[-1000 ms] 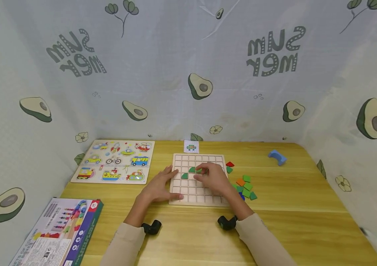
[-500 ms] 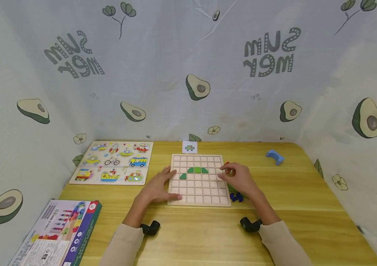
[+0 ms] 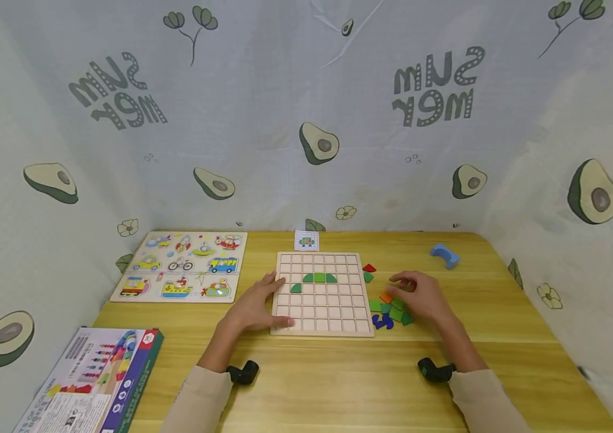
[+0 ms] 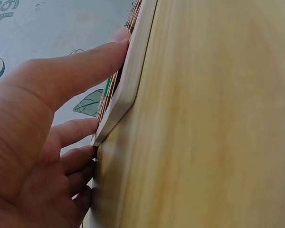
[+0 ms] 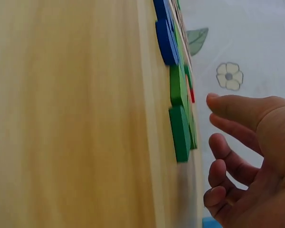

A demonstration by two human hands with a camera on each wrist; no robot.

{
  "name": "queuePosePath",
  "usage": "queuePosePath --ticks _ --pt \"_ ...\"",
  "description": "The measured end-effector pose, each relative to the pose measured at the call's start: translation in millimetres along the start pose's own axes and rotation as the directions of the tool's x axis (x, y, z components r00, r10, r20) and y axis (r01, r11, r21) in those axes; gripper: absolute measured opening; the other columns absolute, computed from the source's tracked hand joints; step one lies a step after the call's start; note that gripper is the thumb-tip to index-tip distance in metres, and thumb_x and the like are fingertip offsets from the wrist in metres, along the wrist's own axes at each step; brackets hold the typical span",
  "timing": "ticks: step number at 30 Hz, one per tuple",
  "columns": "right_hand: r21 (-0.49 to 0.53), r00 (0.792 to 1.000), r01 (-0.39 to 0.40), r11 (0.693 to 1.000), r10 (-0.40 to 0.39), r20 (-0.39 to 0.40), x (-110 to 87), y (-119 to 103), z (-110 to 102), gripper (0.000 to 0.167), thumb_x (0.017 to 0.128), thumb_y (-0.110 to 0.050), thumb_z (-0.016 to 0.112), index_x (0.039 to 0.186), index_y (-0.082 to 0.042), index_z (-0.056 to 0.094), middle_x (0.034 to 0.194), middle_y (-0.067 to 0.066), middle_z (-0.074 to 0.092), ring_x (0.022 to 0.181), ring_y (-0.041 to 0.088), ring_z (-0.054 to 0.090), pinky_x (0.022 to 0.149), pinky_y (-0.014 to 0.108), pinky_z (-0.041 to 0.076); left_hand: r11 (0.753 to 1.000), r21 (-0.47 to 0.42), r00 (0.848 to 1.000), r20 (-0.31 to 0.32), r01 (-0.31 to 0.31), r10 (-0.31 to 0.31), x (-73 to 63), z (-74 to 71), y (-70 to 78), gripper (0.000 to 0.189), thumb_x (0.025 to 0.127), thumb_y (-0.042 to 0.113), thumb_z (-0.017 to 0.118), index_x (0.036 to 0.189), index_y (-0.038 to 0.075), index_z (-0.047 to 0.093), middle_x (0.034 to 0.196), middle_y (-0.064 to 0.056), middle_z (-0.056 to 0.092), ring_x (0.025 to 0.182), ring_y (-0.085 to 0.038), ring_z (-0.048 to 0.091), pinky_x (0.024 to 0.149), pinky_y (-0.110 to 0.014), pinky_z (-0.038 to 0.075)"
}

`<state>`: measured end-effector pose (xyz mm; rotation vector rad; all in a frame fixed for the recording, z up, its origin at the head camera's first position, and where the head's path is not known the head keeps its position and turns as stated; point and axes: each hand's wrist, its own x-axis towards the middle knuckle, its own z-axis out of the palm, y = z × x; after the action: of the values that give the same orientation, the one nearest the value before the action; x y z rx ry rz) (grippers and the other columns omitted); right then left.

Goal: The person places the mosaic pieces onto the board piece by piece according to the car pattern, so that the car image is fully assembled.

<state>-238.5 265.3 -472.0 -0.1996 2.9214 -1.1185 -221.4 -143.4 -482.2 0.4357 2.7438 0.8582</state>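
My left hand (image 3: 252, 305) steadies a wooden grid board (image 3: 333, 313) at its left side. In the left wrist view the thumb (image 4: 90, 64) lies on the board's top and other fingertips meet its edge. On the grid, a bright green square (image 3: 320, 277) sits between two dark green quarter-rounds, with another dark green quarter-round (image 3: 296, 288) lower left. My right hand (image 3: 420, 294) hovers over a loose pile right of the board, nothing between its fingers. The pile has an orange square (image 3: 386, 297), several green pieces (image 3: 390, 315) and blue curved pieces (image 3: 382, 322).
A red piece (image 3: 369, 268) and a green piece (image 3: 368, 277) lie by the board's right edge. Behind the board is a small picture card (image 3: 306, 240). A vehicle puzzle (image 3: 176, 264), a printed box (image 3: 90, 379) and a blue arch block (image 3: 445, 255) stand farther out.
The right hand has left the grid and moved right to above the loose pieces. The green square and right-hand quarter-round it was covering now show. The left hand stays at the board.
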Motion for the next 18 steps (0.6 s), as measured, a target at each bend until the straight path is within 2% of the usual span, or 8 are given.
queuePosePath --ticks 9,15,18 --pt "-0.037 1.000 -0.007 0.999 0.007 -0.014 -1.1 22.0 -9.6 0.029 0.096 -0.022 0.074 0.118 -0.003 0.074 0.101 0.011 0.071 0.086 0.018 0.059 0.072 0.026 0.049 1.000 -0.003 1.000 -0.003 0.000 0.000 -0.5 0.1 -0.5 0.103 0.075 0.059 0.085 0.160 0.019 0.042 0.172 -0.009 0.022 0.158 -0.039 0.023 0.125 -0.060 0.029" --pt "-0.016 1.000 -0.013 1.000 0.013 -0.026 -3.7 29.1 -12.8 0.027 0.098 -0.020 0.072 0.119 -0.002 0.074 0.099 0.010 0.072 0.080 0.013 0.057 0.067 0.023 0.047 1.000 -0.001 1.000 -0.001 -0.005 0.005 -1.3 -1.0 0.7 0.103 0.076 0.059 0.084 0.160 0.019 0.041 0.172 -0.009 0.021 0.158 -0.039 0.021 0.126 -0.060 0.027" --pt "-0.017 1.000 -0.013 1.000 0.013 -0.007 -5.7 30.5 -15.0 0.029 0.099 -0.023 0.070 0.121 -0.003 0.073 0.102 0.010 0.071 0.081 0.013 0.056 0.068 0.022 0.047 1.000 -0.001 1.000 0.001 -0.004 0.004 -1.3 -0.6 0.5 0.103 0.076 0.060 0.084 0.160 0.019 0.040 0.172 -0.009 0.021 0.158 -0.039 0.021 0.126 -0.060 0.027"
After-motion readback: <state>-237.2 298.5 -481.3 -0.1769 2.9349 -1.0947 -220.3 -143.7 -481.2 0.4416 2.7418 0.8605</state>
